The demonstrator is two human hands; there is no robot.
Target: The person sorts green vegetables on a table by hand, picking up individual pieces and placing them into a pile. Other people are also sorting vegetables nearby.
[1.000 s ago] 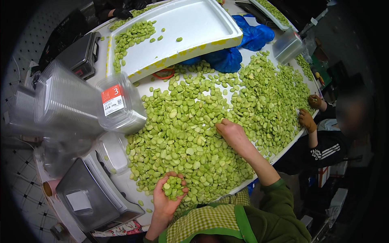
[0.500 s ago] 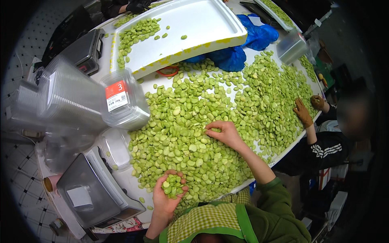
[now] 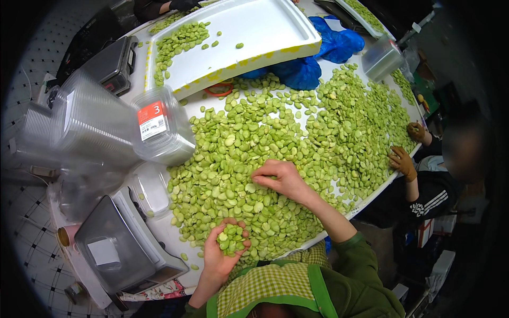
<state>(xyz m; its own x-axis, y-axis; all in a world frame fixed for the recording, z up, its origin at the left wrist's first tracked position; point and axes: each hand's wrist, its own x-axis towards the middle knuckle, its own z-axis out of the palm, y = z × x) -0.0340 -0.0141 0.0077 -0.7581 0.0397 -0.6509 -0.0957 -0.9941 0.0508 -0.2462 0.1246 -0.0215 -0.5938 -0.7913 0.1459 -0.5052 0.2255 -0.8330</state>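
A wide heap of shelled green broad beans covers the white table in front of me. My left hand, low at the near edge of the heap, is cupped palm up around a small handful of broad beans. Over the middle of the heap, my right hand has its thumb and fingers pinched together just above the beans. A pale bean lies by its fingertips; whether anything sits between them I cannot make out.
Left of the heap stand stacked clear plastic tubs, a labelled tub stack, an open clear tub and a scale. Behind are a white foam tray and blue bags. A co-worker's gloved hand touches the heap's right side.
My right hand has shifted left and slightly down over the heap. The left hand still cups its beans. The co-worker's nearer glove has drawn back toward the table edge.
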